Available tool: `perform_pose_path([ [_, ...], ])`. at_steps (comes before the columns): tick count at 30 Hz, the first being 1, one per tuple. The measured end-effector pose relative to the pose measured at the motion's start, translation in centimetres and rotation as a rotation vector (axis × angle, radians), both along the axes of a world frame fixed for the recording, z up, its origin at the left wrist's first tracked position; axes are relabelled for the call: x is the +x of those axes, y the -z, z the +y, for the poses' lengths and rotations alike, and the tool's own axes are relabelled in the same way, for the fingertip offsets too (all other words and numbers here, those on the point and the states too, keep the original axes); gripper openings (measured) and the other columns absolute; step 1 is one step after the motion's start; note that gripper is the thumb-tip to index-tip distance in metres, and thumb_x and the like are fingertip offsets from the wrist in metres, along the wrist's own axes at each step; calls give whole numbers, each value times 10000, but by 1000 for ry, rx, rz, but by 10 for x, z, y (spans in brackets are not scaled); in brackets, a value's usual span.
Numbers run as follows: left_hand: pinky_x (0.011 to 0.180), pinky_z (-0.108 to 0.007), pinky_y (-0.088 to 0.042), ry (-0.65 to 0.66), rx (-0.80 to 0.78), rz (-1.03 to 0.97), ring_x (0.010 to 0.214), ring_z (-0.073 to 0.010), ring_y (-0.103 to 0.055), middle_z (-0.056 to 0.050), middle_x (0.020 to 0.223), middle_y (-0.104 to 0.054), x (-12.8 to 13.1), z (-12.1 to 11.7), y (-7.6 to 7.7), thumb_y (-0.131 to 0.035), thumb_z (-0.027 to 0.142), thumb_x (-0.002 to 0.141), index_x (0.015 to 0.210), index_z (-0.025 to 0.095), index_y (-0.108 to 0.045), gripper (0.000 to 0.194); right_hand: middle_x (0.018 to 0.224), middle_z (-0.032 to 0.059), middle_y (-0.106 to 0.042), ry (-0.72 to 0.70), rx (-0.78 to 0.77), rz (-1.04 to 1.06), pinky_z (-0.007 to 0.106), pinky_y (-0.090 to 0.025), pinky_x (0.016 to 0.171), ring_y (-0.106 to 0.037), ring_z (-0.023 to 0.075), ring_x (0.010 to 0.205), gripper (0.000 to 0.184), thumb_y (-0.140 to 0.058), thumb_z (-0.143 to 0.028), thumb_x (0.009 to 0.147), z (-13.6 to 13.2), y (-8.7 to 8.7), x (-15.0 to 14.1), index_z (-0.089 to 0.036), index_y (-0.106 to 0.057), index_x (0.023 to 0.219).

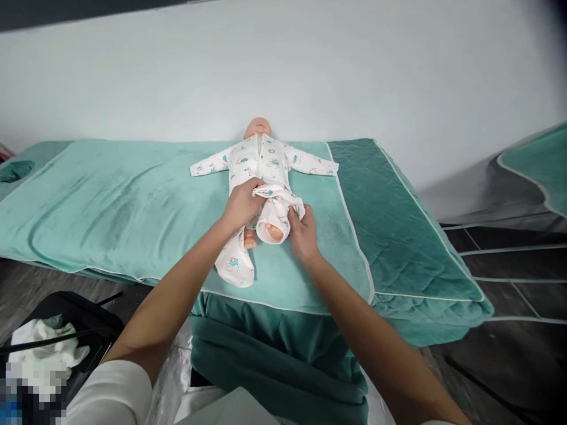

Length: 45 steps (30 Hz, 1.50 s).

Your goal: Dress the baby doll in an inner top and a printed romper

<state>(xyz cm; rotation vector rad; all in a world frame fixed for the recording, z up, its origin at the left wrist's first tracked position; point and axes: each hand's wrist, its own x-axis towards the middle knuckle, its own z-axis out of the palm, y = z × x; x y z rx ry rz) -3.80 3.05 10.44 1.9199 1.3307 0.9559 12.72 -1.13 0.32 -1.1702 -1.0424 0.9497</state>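
A baby doll lies on its back on a light teal towel, head toward the wall. It wears a white printed sleepsuit with both sleeves spread out. My left hand is closed on the bunched sleepsuit fabric at the doll's hip. My right hand pinches the gathered right trouser leg, where the doll's bare foot shows in the opening. The other sleepsuit leg lies flat toward me, with a bare foot beside it.
The towel covers a low bed with a darker teal quilted cover against a white wall. A black bag holding white cloth sits on the floor at the lower left. Another teal-covered surface is at the right edge.
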Motion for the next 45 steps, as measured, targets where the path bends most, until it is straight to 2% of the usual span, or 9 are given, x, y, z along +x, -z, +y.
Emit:
perform_pose_path([
  [3, 852, -303, -459, -40, 42, 66, 979, -210, -658, -17, 1028, -756, 2, 6, 1, -576, 241, 865, 991, 216, -681, 166, 997, 25, -613, 145, 52, -117, 363, -466, 921, -568, 215, 989, 343, -572, -582, 898, 21, -6, 4, -256, -512, 988],
  [8, 859, -300, -465, -45, -3, -25, 952, -208, -640, -19, 983, -739, -1, 26, -1, -645, 304, 846, 926, 204, -667, 130, 1020, 49, -581, 94, 80, -164, 384, -422, 963, -524, 240, 1023, 279, -581, -523, 912, 53, -14, 12, -267, -499, 989],
  [14, 767, -258, -460, 316, -339, -364, 833, -153, -612, 1, 895, -679, -41, 49, 9, -817, 357, 718, 917, 188, -706, 283, 1008, 42, -585, -32, 198, -269, 387, -453, 875, -550, 232, 938, 199, -632, -314, 857, 49, -15, 23, -271, -550, 1033],
  [19, 667, -252, -463, 303, -444, -661, 700, -126, -598, 0, 798, -663, -54, 59, 34, -907, 419, 636, 865, 189, -699, 386, 1154, 58, -655, -452, 218, -523, 387, -480, 874, -603, 255, 1036, 313, -687, -315, 851, 52, -69, 21, -287, -628, 1157],
  [24, 722, -285, -504, 192, -298, -799, 756, -150, -619, -22, 837, -674, -39, 60, 44, -914, 512, 627, 750, 197, -623, 446, 743, -20, -615, -774, 1, -662, 308, -401, 676, -546, 170, 721, 258, -782, -449, 795, 91, -115, -9, -219, -667, 802],
  [30, 645, -244, -451, 199, -296, -836, 682, -109, -584, 2, 794, -644, -47, 58, 50, -846, 488, 762, 847, 191, -646, 369, 749, -19, -643, -711, -120, -248, 282, -418, 652, -574, 150, 720, 226, -758, -416, 806, 97, -93, -30, -195, -708, 813],
  [36, 692, -228, -487, 394, -396, -651, 799, -144, -647, -18, 931, -703, -58, 60, 46, -960, 375, 601, 1038, 183, -665, 561, 700, -21, -628, -519, -185, 148, 289, -470, 574, -593, 149, 625, 355, -823, -526, 741, 93, -76, -27, -219, -684, 853],
  [41, 617, -209, -455, 329, -412, -722, 680, -107, -596, 13, 802, -658, -57, 55, 49, -917, 332, 673, 913, 174, -652, 391, 786, -15, -666, -516, -160, 219, 325, -537, 701, -656, 186, 763, 408, -826, -571, 737, 95, -70, -29, -247, -663, 926],
  [45, 571, -203, -432, 227, -390, -865, 621, -96, -572, 29, 746, -628, -53, 51, 55, -906, 346, 688, 852, 180, -610, 377, 811, -11, -654, -640, -89, 65, 317, -517, 720, -629, 177, 782, 430, -798, -604, 754, 98, -72, -21, -233, -652, 917],
])
